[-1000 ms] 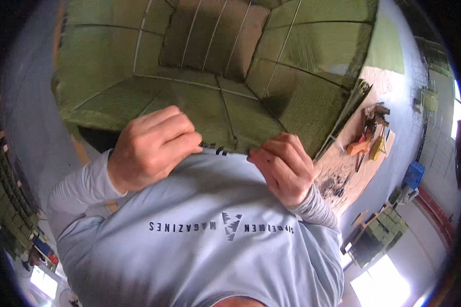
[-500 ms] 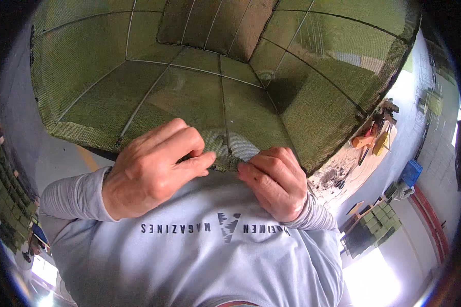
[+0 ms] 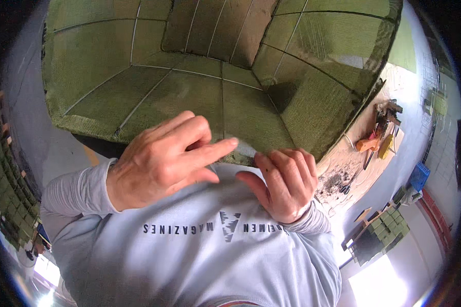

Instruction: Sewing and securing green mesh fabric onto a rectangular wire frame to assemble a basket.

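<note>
A large box-shaped cage of green mesh (image 3: 189, 97) stretched over a wire frame opens toward me, its near edge close to my chest. My left hand (image 3: 164, 156) is at the middle of that edge. Its index finger reaches out over the mesh, the thumb stands apart below, and the other fingers are bent. Just to the right, my right hand (image 3: 287, 181) has its fingertips at the same edge, with its thumb spread away toward the left hand. I see nothing held in either hand. The left hand hides part of the edge.
On the right a wooden board (image 3: 338, 179) carries dark debris, an orange-handled tool (image 3: 366, 145) and a yellow-handled tool (image 3: 386, 147). Farther right are a blue crate (image 3: 419, 176) and a stack of green mesh pieces (image 3: 386, 227). More green pieces (image 3: 7, 184) lie at far left.
Both hands have loosened from their pinched pose at the mesh edge. The left index finger has stretched out to the right, and the right thumb has spread. The cage has shifted slightly in view.
</note>
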{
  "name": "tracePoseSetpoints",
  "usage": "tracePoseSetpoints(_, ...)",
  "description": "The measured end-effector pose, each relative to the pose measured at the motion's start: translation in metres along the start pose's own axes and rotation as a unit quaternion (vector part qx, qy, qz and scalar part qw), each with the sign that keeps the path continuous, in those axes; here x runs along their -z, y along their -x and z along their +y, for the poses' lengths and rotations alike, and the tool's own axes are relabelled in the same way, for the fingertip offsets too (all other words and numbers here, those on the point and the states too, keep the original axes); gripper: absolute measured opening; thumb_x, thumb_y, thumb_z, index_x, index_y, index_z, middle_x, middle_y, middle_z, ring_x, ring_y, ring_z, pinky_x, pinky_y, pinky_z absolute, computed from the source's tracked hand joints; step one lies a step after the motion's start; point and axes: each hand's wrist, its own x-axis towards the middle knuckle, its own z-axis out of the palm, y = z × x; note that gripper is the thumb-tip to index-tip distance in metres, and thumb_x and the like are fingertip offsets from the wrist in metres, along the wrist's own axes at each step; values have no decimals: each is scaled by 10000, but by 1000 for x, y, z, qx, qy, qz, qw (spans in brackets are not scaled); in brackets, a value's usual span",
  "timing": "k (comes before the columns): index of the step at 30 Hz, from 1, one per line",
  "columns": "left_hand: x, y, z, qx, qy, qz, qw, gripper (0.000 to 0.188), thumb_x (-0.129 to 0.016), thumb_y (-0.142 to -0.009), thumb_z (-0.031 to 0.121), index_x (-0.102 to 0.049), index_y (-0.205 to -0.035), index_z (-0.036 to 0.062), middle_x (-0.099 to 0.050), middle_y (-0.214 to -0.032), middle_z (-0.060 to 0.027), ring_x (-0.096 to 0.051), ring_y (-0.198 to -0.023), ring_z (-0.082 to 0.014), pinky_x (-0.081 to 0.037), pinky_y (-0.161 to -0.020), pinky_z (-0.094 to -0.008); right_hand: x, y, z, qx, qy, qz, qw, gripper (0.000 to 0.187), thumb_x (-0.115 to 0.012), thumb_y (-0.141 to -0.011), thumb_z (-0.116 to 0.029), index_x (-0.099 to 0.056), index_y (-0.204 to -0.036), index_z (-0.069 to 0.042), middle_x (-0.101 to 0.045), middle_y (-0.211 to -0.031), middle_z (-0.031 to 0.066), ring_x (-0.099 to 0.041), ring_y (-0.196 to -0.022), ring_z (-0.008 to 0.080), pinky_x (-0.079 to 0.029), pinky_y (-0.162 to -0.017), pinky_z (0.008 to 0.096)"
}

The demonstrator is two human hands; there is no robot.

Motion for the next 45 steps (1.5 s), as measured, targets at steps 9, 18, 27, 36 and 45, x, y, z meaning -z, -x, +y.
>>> tracePoseSetpoints(9,4,-24,-4,-110,-66,-57,990,428,-743,-642,238,-623,-991,20,-491,-854,-66,-504,-784,-231,-442,-696,-350,1,-12,16,-8,44,-52,998,389,-749,-665,-154,-621,-982,31,-600,-929,136,-598,-799,268,-474,-684,358)
tracePoseSetpoints(18,16,-35,-9,-139,-180,-25,973,541,-691,-712,390,-605,-1076,-1,-540,-944,-69,-539,-861,-230,-453,-743,-344,3,-34,29,-5,84,3,996,433,-747,-731,-248,-607,-1040,21,-620,-939,147,-616,-817,267,-495,-743,383)
tracePoseSetpoints(27,100,-2,-65,-106,-385,127,908,440,-636,-813,320,-617,-1157,44,-658,-1098,-104,-627,-1024,-257,-504,-919,-398,12,-79,72,6,140,66,988,333,-642,-844,-262,-603,-1048,-2,-655,-1051,143,-646,-905,291,-480,-897,416)
tracePoseSetpoints(36,144,-38,-69,-56,-218,50,973,149,-647,-833,143,-680,-867,2,-679,-767,-129,-650,-635,-253,-502,-583,-327,52,-85,132,14,111,59,992,249,-681,-816,-264,-662,-932,-45,-686,-857,117,-666,-767,279,-518,-744,376)
tracePoseSetpoints(45,69,-45,-51,-124,-198,180,956,257,-698,-789,148,-638,-957,-37,-672,-954,-144,-648,-809,-296,-513,-685,-394,36,-106,82,134,47,80,987,407,-707,-728,-54,-598,-1111,32,-633,-1097,181,-632,-990,314,-517,-869,381)
